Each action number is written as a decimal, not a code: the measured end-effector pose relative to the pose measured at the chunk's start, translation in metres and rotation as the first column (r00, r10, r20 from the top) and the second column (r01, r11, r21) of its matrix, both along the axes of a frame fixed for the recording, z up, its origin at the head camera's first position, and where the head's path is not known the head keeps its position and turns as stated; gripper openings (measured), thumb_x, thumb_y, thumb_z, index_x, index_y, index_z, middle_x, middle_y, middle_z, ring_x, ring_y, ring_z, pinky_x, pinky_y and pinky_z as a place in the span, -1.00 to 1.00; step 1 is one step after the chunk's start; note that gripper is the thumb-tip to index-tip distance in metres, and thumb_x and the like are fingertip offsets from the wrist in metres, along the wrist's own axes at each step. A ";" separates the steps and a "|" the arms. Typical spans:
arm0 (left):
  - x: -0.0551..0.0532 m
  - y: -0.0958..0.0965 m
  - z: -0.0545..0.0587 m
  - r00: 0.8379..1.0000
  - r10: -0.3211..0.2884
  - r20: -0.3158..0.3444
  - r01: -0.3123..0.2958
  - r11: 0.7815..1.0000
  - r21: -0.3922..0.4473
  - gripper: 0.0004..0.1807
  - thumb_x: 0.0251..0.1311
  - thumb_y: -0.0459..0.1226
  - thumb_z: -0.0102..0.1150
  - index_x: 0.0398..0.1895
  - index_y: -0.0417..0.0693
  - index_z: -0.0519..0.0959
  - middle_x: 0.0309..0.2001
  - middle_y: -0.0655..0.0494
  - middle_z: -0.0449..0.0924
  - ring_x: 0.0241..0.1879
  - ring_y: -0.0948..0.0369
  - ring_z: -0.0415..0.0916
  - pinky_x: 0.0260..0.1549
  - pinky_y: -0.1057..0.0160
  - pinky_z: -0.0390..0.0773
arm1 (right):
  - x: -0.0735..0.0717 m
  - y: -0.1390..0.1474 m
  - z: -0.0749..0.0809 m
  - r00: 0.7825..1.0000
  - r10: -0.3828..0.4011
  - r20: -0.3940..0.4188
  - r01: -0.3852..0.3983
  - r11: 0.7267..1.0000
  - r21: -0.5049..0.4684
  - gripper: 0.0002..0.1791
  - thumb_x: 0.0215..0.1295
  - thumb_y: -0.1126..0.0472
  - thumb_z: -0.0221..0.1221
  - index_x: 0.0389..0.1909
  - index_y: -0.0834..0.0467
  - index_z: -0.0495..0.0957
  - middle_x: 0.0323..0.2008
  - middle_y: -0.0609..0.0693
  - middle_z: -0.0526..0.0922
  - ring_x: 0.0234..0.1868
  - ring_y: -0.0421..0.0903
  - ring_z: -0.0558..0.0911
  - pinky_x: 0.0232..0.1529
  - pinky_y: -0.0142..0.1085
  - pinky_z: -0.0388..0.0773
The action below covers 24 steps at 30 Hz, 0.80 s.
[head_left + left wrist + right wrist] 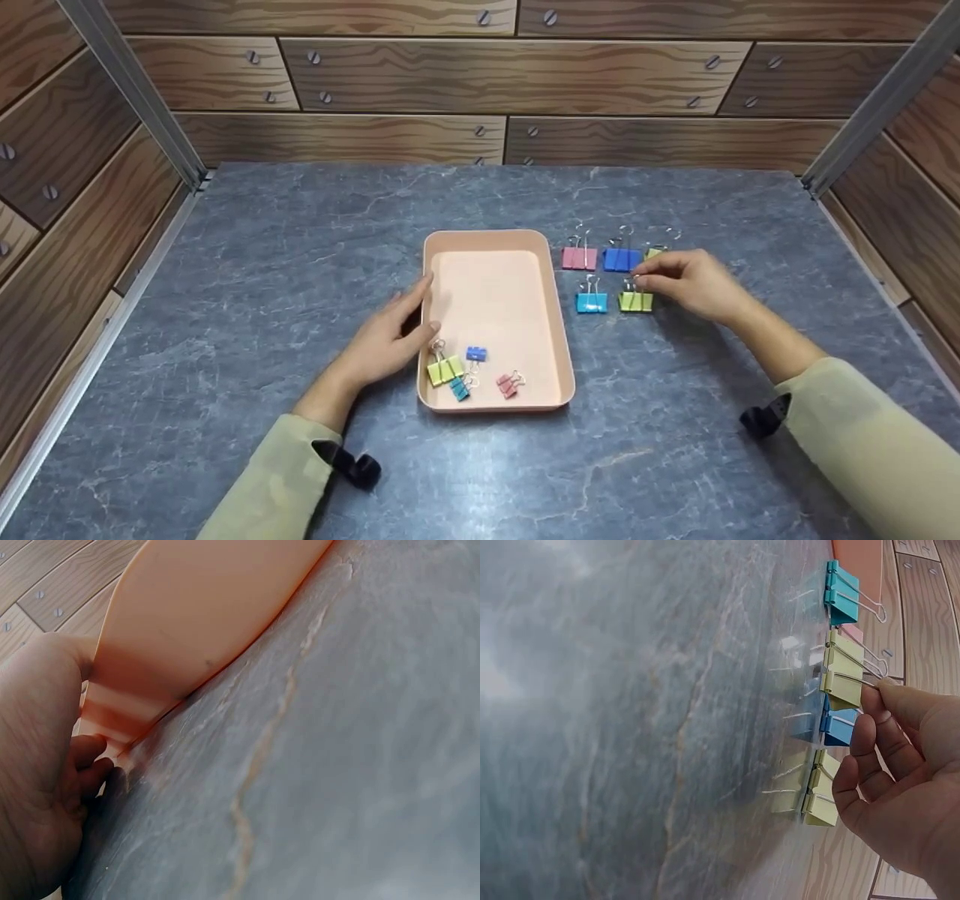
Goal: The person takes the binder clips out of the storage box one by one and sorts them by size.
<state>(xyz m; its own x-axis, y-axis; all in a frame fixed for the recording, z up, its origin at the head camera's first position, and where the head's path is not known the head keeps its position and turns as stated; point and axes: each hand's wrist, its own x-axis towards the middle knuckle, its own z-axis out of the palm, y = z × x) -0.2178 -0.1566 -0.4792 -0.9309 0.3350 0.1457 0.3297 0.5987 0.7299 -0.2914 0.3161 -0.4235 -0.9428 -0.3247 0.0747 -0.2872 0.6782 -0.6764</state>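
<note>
At the left wall of a peach tray [495, 292], my left hand [382, 341] holds the rim, its thumb reaching over the edge; the left wrist view has the tray wall [195, 615] beside the curled fingers. My right hand [694, 285] pinches the wire handle of a yellow-green binder clip [636, 302], which stands upright on the table. Close by stand a light-blue binder clip [592, 303], a pink one [579, 259] and a dark-blue one [622, 260]. Another yellow-green clip [822, 789] is partly hidden behind the right hand in the head view.
Inside the tray's near end lie a yellow-green clip [445, 370], a small blue clip [476, 353], a small teal clip [460, 388] and a small pink clip [508, 385]. Wood-patterned panels [405, 75] enclose the grey marbled table [300, 217] at the back and sides.
</note>
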 end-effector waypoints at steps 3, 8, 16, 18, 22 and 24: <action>0.000 0.000 0.000 1.000 0.004 0.008 -0.004 1.000 0.001 -0.18 0.51 0.01 0.13 0.74 0.19 0.07 0.64 0.05 0.16 0.62 -0.19 0.05 0.61 -0.15 -0.02 | 0.000 0.000 -0.001 1.000 0.002 -0.002 -0.002 1.000 -0.007 -0.80 0.44 0.23 0.38 -0.03 0.23 0.81 -0.08 0.15 0.80 -0.18 -0.27 0.64 -0.19 -0.54 0.56; -0.001 0.000 -0.002 1.000 0.009 0.007 -0.009 1.000 0.008 -0.18 0.51 0.02 0.12 0.74 0.16 0.08 0.63 0.01 0.20 0.60 -0.23 0.05 0.60 -0.20 -0.02 | -0.001 0.001 -0.004 1.000 0.015 0.001 -0.015 1.000 -0.011 -0.78 0.45 0.24 0.37 -0.02 0.27 0.79 -0.08 0.17 0.80 -0.20 -0.30 0.63 -0.20 -0.55 0.55; -0.003 -0.001 -0.006 1.000 -0.003 0.002 0.003 1.000 0.014 -0.18 0.52 0.05 0.11 0.74 0.18 0.08 0.63 0.02 0.19 0.61 -0.20 0.05 0.60 -0.19 -0.02 | -0.001 0.001 -0.005 1.000 0.015 0.018 -0.014 1.000 -0.009 -0.76 0.46 0.19 0.36 0.00 0.26 0.79 -0.06 0.16 0.79 -0.17 -0.27 0.62 -0.19 -0.54 0.54; -0.001 0.000 -0.003 1.000 -0.004 -0.004 0.004 1.000 0.012 -0.18 0.51 0.03 0.12 0.74 0.14 0.09 0.62 -0.03 0.20 0.61 -0.19 0.07 0.60 -0.19 -0.01 | -0.001 0.000 -0.004 1.000 0.012 0.028 -0.012 1.000 -0.002 -0.75 0.47 0.17 0.36 0.00 0.25 0.79 -0.05 0.15 0.79 -0.16 -0.25 0.61 -0.18 -0.53 0.54; 0.000 0.000 0.001 1.000 0.000 0.005 0.000 1.000 -0.005 -0.17 0.52 0.04 0.11 0.74 0.16 0.07 0.63 -0.01 0.17 0.62 -0.15 0.06 0.60 -0.15 -0.01 | -0.002 0.001 -0.004 0.999 0.008 0.037 -0.008 1.000 0.013 -0.73 0.48 0.15 0.35 0.02 0.24 0.79 -0.04 0.14 0.78 -0.14 -0.21 0.61 -0.17 -0.51 0.53; 0.000 0.000 0.001 1.000 0.002 0.011 -0.002 1.000 -0.006 -0.17 0.52 0.04 0.11 0.74 0.16 0.07 0.63 -0.01 0.17 0.62 -0.18 0.04 0.60 -0.17 -0.01 | -0.003 0.001 -0.003 0.999 0.003 0.041 -0.004 1.000 0.019 -0.72 0.49 0.14 0.34 0.04 0.24 0.78 -0.03 0.14 0.78 -0.13 -0.19 0.62 -0.15 -0.51 0.54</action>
